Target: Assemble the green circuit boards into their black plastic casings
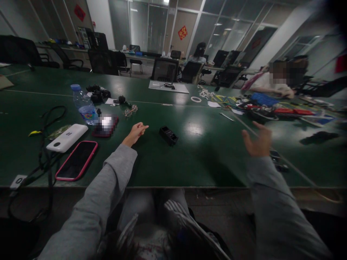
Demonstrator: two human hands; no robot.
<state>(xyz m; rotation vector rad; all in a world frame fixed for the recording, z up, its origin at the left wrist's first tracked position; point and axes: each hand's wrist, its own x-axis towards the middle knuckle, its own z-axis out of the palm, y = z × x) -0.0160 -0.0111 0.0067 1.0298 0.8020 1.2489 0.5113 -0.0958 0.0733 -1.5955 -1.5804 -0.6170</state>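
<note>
A small black box-shaped device with two square recesses in its top lies on the green table, between my hands and touched by neither. Just left of it, my left hand hovers low over or rests on the table, I cannot tell which. Its index finger stretches towards the device while the other fingers curl, and nothing shows in it. Further right, my right hand is raised with thumb and fingers apart, holding nothing and slightly blurred. Behind its wrist, small dark objects are partly hidden by my sleeve.
On the left are a pink-cased phone, a white power bank, a black strap, a water bottle and glasses. Cables and tools crowd the far right, where another person sits.
</note>
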